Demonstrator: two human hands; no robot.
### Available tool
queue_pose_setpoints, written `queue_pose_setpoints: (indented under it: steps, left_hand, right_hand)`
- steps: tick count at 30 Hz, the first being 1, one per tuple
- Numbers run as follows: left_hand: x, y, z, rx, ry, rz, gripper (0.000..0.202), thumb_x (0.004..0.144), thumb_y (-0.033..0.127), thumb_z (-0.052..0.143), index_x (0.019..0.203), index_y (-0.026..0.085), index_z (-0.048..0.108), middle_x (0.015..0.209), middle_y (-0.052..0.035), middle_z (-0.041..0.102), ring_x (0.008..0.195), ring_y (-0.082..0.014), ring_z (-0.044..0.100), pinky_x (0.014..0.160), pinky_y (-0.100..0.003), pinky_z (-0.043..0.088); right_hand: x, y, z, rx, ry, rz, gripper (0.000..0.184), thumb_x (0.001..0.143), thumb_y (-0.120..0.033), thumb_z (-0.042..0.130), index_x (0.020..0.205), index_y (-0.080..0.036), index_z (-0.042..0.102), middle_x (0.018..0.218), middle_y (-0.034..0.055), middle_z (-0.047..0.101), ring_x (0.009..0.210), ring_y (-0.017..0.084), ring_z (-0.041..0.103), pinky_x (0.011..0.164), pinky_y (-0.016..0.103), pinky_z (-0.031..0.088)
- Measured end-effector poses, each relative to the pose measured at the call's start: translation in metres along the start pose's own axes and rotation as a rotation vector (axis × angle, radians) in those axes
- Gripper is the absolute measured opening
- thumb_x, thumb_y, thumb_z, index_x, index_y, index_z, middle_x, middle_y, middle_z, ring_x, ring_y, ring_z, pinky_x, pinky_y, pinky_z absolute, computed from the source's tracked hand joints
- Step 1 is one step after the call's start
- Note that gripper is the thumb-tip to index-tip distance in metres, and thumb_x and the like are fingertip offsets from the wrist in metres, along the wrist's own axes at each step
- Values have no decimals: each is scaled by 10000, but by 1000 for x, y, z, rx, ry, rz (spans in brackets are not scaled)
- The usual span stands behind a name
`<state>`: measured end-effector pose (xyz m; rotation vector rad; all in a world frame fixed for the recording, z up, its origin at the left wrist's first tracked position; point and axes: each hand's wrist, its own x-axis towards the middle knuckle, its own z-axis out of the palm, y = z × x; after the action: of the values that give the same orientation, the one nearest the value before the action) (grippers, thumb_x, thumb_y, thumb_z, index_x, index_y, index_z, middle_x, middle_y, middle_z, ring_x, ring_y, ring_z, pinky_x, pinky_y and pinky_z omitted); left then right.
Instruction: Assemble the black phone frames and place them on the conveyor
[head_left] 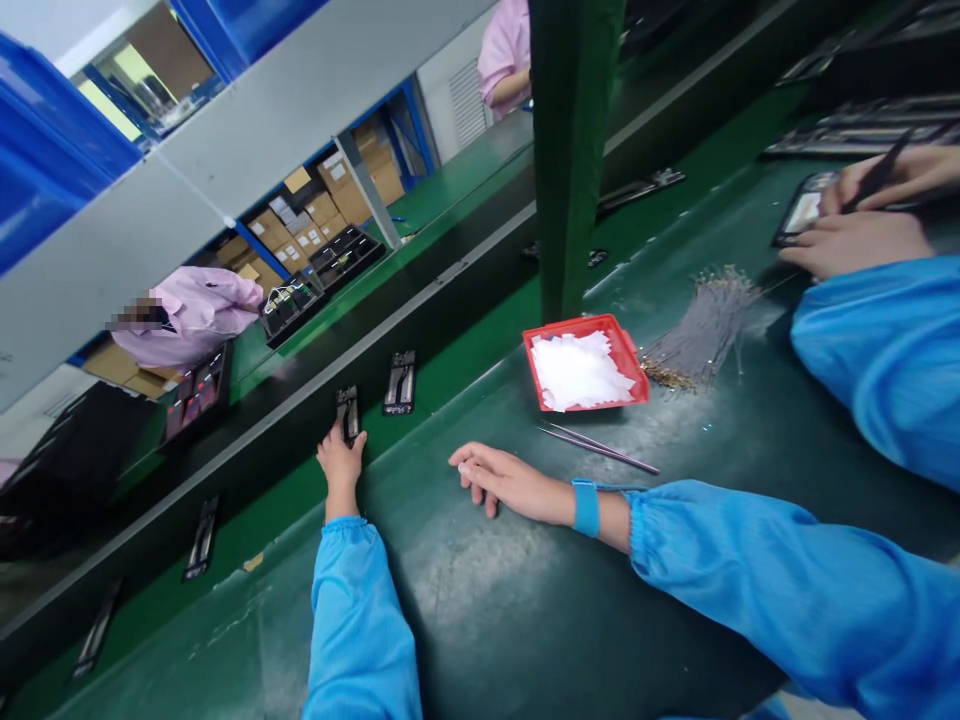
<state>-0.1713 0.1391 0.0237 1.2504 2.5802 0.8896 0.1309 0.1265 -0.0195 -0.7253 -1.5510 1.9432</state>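
Observation:
My left hand (pixel 341 462) reaches out over the dark conveyor belt (pixel 247 450), and its fingers close on the near end of a narrow black frame part (pixel 348 408). A second black frame part (pixel 400 382) lies just to the right on the belt. My right hand (pixel 501 480) rests on the green table top (pixel 480 600) with its fingers stretched out and nothing in it. A pair of thin tweezers (pixel 600 448) lies a little to its right. Both arms wear blue sleeves, and a blue band circles the right wrist.
A red tray (pixel 628 352) of white pieces stands by a green post (pixel 570 150), beside a bundle of thin wires (pixel 701 335). A co-worker's hands (pixel 862 225) at the upper right hold a tool over a dark frame. More black parts (pixel 201 540) ride the belt. People in pink work beyond.

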Motion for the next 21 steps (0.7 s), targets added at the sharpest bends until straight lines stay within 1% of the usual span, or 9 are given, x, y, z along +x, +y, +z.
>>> queue_pose_setpoints:
  steps: [2, 4, 7, 10, 12, 13, 16, 18, 21]
  left_hand:
    - [2, -4, -6, 3, 5, 3, 920, 733, 257, 794, 1539, 72, 391, 1420, -281, 548, 1441, -430, 443, 1192, -590, 308]
    - [-4, -1, -11, -21, 24, 15, 1064, 692, 244, 819, 1588, 75, 270, 1448, -275, 504, 1421, -404, 469, 1170, -548, 367]
    - [-37, 11, -12, -98, -8, 62, 970, 704, 303, 834, 1530, 129, 356, 1355, -203, 578, 1262, -336, 608, 1069, -480, 491]
    - [-96, 26, 3, -360, -251, 110, 685, 733, 460, 840, 1277, 173, 539, 985, -54, 679, 834, -212, 700, 746, -333, 589]
    - [-138, 35, 18, -613, -466, 47, 541, 827, 564, 740, 1175, 194, 555, 882, -14, 656, 694, -172, 663, 598, -279, 547]
    - [-155, 38, 25, -697, -509, 10, 481, 897, 604, 637, 1142, 196, 566, 874, -17, 658, 679, -165, 656, 590, -274, 540]
    - [-185, 43, 37, -685, -368, 80, 374, 985, 559, 513, 1062, 199, 581, 896, -40, 679, 743, -170, 673, 670, -280, 549]
    - [-186, 39, 38, -571, -241, 230, 281, 970, 470, 577, 1054, 202, 570, 905, -53, 698, 773, -182, 691, 687, -281, 546]
    - [-176, 31, 36, -434, -160, 402, 210, 940, 375, 613, 1040, 193, 580, 888, -77, 720, 788, -215, 721, 685, -303, 551]
  right_hand:
    - [0, 0, 0, -19, -34, -7, 486, 929, -633, 571, 1097, -176, 565, 876, 12, 566, 636, 121, 599, 475, 240, 526]
    - [-1, -2, 0, -33, -63, -9, 478, 921, -626, 583, 1076, -174, 570, 852, 3, 562, 637, 124, 601, 494, 247, 530]
    - [-6, -10, 0, -112, -63, -6, 426, 952, -563, 559, 1115, -171, 591, 782, -22, 551, 586, 114, 560, 491, 239, 487]
    - [-12, -21, 1, -280, -11, -129, 336, 992, -462, 534, 1138, -172, 624, 725, -32, 560, 602, 118, 531, 545, 238, 423]
    - [-15, -25, -1, -382, 50, -215, 214, 977, -366, 562, 1033, -171, 629, 712, -34, 567, 631, 121, 524, 583, 242, 389]
    - [-15, -27, -2, -424, 87, -230, 138, 956, -306, 574, 953, -174, 612, 698, -39, 558, 622, 118, 510, 585, 242, 369]
    - [-14, -28, -7, -551, 226, -250, 85, 884, -189, 605, 835, -195, 536, 659, -68, 486, 579, 104, 446, 575, 239, 321]
    - [-12, -27, -11, -615, 337, -291, 163, 856, -215, 686, 922, -204, 537, 691, -79, 475, 594, 106, 448, 589, 234, 325]
    - [-11, -25, -15, -691, 464, -375, 318, 818, -279, 803, 949, -208, 522, 744, -70, 505, 622, 109, 471, 606, 234, 338]
